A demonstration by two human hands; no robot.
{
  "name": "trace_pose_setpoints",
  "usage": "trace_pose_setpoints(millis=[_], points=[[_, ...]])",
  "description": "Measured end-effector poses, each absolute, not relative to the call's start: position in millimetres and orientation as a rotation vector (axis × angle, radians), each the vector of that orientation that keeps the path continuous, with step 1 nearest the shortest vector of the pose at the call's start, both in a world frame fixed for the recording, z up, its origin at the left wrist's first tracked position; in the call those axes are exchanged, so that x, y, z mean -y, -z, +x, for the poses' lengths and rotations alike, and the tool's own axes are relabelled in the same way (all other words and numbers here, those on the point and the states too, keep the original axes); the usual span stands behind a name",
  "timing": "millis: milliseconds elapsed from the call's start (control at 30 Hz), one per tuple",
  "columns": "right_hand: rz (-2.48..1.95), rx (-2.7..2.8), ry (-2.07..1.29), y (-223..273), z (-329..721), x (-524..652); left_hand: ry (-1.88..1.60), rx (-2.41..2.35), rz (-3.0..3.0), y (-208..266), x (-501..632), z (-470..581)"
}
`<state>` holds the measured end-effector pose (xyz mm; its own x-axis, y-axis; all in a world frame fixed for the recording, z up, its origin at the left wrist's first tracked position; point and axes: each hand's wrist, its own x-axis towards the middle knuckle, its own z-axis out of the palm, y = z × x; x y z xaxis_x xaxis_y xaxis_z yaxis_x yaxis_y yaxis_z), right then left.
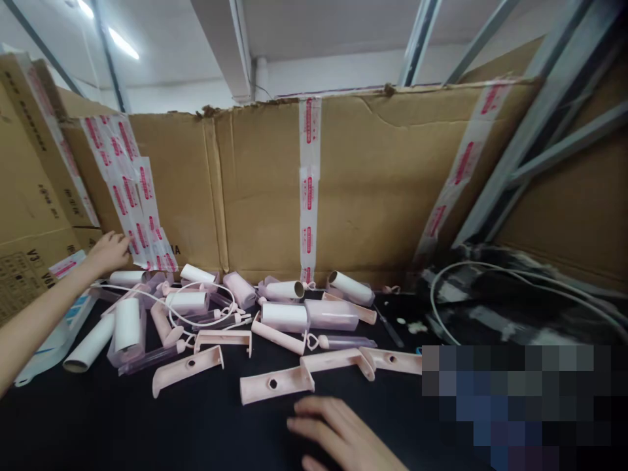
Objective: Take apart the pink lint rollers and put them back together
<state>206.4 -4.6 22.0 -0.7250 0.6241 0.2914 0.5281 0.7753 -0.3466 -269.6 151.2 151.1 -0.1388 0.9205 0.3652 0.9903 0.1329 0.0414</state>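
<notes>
My left hand (pixel 110 252) reaches to the back left, against the cardboard wall, over the far end of a pile of parts. Its fingers are loosely bent and apart, and nothing shows in them. My right hand (pixel 333 428) hovers low at the front with its fingers spread, holding nothing. Just beyond its fingertips lies a pale pink plastic half-shell piece (pixel 277 384) with a hole in it. A similar pink piece (pixel 187 369) lies further left. White paper rolls (pixel 127 327) and translucent lilac covers (pixel 331 315) are scattered behind, among slim pieces with heart-shaped loops (pixel 313 341).
A tall cardboard wall (pixel 260 190) with printed tape closes off the back of the black table (pixel 196 432). A thin white cable (pixel 171 317) loops over the parts. At right are a dark taped bundle (pixel 471 301) and a metal frame (pixel 520 144). A blue-white package (pixel 53 347) lies left.
</notes>
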Motion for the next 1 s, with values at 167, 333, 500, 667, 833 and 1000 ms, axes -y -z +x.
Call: trace_pose_setpoints(millis=[167,333,500,667,833,1000], points=[[-0.855,2.688,-0.092,-45,190,-28,0.329,1.752,-2.331,-118,-76,-174],[-0.802,2.78,0.117,-21,175,-45,0.231,1.598,-2.592,-30,3,-90],[-0.707,2.746,0.168,-7,179,-34,0.386,1.886,-2.442,3,4,-85],[-0.659,2.728,0.158,-8,179,-27,0.759,1.963,-2.59,-7,-10,-94],[-0.708,2.372,-0.266,-16,183,-27,1.243,2.017,-2.683,-36,-14,-91],[-0.754,1.632,-1.169,-29,189,-27,2.773,1.75,-2.595,-72,-22,-63]])
